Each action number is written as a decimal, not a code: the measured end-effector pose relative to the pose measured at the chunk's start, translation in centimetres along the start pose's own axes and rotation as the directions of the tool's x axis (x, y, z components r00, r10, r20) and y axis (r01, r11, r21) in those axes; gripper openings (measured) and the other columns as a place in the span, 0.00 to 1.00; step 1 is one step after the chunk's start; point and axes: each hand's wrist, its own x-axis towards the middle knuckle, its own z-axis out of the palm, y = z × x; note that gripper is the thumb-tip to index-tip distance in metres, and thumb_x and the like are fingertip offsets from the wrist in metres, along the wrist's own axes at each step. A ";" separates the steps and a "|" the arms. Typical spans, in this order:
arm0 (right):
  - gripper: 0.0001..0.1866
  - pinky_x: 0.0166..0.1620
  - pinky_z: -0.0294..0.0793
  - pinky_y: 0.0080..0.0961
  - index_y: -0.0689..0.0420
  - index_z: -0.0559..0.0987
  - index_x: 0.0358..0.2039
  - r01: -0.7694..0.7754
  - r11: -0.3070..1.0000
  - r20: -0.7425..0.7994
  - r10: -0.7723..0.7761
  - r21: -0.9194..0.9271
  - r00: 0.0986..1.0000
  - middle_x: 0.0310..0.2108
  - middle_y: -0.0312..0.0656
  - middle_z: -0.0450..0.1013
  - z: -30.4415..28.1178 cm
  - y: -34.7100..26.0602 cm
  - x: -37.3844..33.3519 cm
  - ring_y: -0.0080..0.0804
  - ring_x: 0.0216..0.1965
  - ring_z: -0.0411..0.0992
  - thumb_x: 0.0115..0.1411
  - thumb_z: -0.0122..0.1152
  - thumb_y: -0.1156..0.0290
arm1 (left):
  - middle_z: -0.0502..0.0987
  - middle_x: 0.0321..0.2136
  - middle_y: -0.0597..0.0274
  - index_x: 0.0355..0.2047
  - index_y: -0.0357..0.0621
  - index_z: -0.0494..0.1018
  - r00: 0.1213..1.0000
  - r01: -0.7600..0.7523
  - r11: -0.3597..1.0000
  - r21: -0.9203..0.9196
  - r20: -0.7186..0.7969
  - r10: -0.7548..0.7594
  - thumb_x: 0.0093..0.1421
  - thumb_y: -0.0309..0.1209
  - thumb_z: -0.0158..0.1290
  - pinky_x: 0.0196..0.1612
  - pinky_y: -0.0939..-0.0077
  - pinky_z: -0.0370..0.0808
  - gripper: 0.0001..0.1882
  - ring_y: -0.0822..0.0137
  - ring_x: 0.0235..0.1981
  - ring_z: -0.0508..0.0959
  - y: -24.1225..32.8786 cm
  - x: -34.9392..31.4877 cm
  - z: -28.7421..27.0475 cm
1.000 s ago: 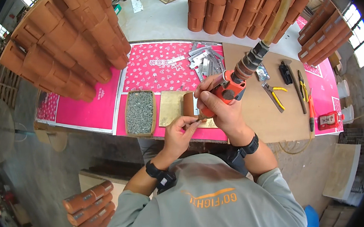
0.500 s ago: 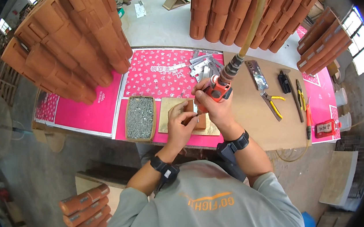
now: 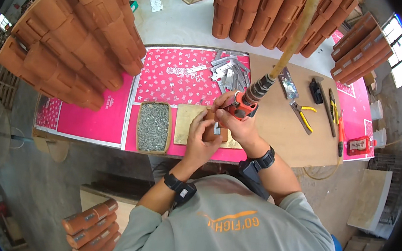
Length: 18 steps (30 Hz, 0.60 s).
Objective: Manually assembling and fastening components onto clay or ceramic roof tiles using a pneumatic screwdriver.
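My right hand is closed round a red air screwdriver, whose yellowish hose rises to the upper right. Its working tip is hidden by my fingers. My left hand grips the left side of a small terracotta-coloured block. A narrow silver metal plate lies on top of that block, just below the driver. Under the block is a pale yellow board. Close by on the left stands a shallow box filled with small grey screws.
Loose metal plates lie behind my hands. On the brown sheet to the right are a phone, yellow-handled pliers, a hammer and a red bottle. Terracotta tube stacks rise left and at the back.
My left fingers have shifted from a pinch over the metal plate to the block's side, leaving the plate more exposed. The driver and hose have tilted rightward. The whole view has shifted slightly.
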 end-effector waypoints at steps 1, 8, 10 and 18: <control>0.06 0.37 0.75 0.24 0.62 0.77 0.33 -0.002 1.000 -0.004 0.002 0.000 1.000 0.31 0.39 0.77 0.0 0.1 -0.1 0.23 0.32 0.74 0.53 0.61 0.82 | 0.61 0.61 0.42 0.55 0.40 0.67 0.999 -0.043 0.999 -0.016 -0.010 0.043 0.50 0.27 0.65 0.62 0.59 0.65 0.31 0.46 0.62 0.65 0.2 -0.1 0.0; 0.05 0.36 0.74 0.24 0.61 0.77 0.32 -0.050 0.999 -0.033 0.050 -0.003 0.998 0.29 0.38 0.76 0.0 0.5 -0.2 0.22 0.32 0.73 0.54 0.63 0.80 | 0.59 0.62 0.44 0.65 0.36 0.53 0.996 -0.081 0.992 0.097 0.032 0.079 0.49 0.29 0.68 0.64 0.58 0.62 0.47 0.48 0.65 0.61 -0.4 -0.6 0.2; 0.04 0.35 0.73 0.23 0.61 0.77 0.31 -0.035 0.999 -0.069 0.033 -0.016 0.997 0.28 0.36 0.75 -0.1 0.9 -0.2 0.21 0.31 0.72 0.54 0.63 0.79 | 0.59 0.62 0.43 0.65 0.36 0.53 0.996 -0.083 0.992 0.096 0.033 0.080 0.48 0.30 0.69 0.64 0.57 0.62 0.48 0.47 0.65 0.61 -0.5 -0.6 0.2; 0.06 0.31 0.68 0.22 0.59 0.74 0.29 -0.012 0.991 -0.004 0.012 -0.132 1.000 0.25 0.33 0.72 0.1 2.3 -0.4 0.19 0.27 0.68 0.54 0.64 0.80 | 0.66 0.57 0.45 0.60 0.38 0.62 0.994 -0.101 0.987 0.128 -0.030 0.105 0.50 0.32 0.67 0.62 0.56 0.65 0.39 0.47 0.61 0.65 0.1 -0.1 -2.7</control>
